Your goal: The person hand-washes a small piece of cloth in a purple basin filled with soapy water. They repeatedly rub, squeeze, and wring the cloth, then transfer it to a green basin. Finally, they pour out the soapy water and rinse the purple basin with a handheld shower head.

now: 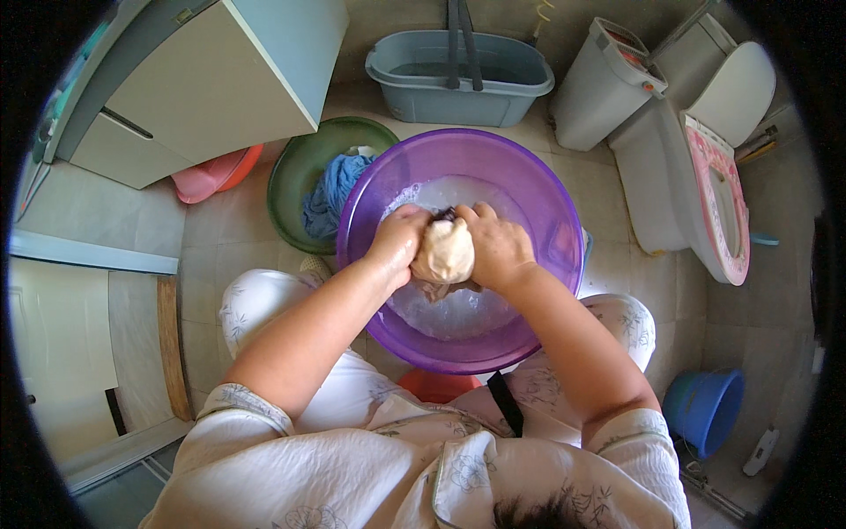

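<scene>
Both of my hands hold a wet, bunched cloth (444,252), cream-coloured with brown and dark parts, above a large purple plastic basin (462,360). My left hand (400,244) grips its left side and my right hand (499,248) its right side, fingers curled in. Under the cloth, cloudy water (462,317) with some suds lies in the basin. The fingertips are partly hidden by the cloth and the hands.
A green basin (281,192) holding blue cloth (334,192) touches or sits close to the purple one. Beyond stand a grey mop bucket (456,106), a bin (588,92) and a toilet (661,178). A blue bucket (704,410) is at right, a cabinet (218,86) at upper left.
</scene>
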Tool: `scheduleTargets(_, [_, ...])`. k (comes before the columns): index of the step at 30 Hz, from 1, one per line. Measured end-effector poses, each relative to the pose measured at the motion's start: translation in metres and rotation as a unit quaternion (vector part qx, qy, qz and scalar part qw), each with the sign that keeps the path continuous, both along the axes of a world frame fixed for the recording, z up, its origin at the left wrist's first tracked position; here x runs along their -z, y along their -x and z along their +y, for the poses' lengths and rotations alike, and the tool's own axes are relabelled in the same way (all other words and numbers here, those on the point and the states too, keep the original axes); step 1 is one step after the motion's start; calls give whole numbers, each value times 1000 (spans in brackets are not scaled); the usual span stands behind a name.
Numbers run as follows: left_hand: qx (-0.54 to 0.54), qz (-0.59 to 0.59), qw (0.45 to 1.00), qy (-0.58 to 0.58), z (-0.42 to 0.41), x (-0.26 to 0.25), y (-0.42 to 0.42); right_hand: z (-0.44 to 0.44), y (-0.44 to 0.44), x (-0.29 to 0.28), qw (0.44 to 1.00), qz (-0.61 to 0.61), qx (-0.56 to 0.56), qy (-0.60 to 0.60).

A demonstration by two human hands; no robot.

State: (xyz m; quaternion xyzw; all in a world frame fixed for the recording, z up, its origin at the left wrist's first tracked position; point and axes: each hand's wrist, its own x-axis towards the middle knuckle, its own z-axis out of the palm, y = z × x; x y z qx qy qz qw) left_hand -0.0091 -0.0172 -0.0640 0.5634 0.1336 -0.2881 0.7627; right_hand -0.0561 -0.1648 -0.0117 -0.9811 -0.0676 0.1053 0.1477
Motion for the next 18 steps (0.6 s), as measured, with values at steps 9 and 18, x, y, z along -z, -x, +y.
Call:
scheduleTargets(9, [324, -412, 743, -417, 13, -20, 14, -42, 15, 4, 993, 102, -42, -44])
scheduleTargets(18, [530, -348, 494, -595, -29, -14, 8, -32, 18, 33, 949, 210, -62, 229])
